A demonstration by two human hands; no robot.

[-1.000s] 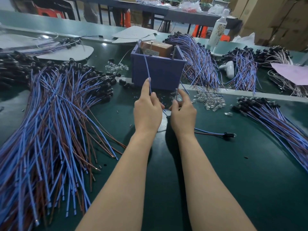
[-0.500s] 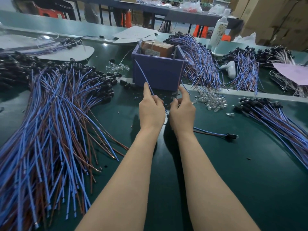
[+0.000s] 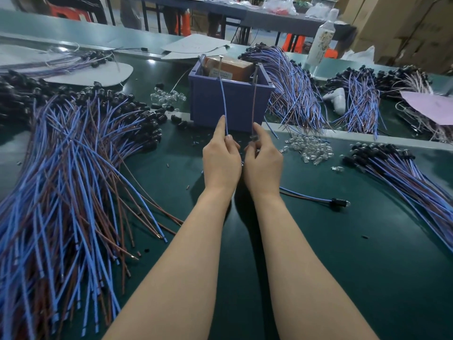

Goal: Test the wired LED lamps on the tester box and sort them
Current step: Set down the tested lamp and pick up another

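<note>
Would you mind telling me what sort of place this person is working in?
Probably a small electronics assembly workshop: heaps of wired lamps lie on the green bench, loose clear LEDs lie beside them, and a tester box stands in the middle.

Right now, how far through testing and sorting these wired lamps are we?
Apparently done: a bundle lies at right, a single lamp apart near it. In hand: the left hand pinches a blue lead, the right hand a brown lead, both run up to the tester box. Left: the large pile at left, seemingly untested.
</note>
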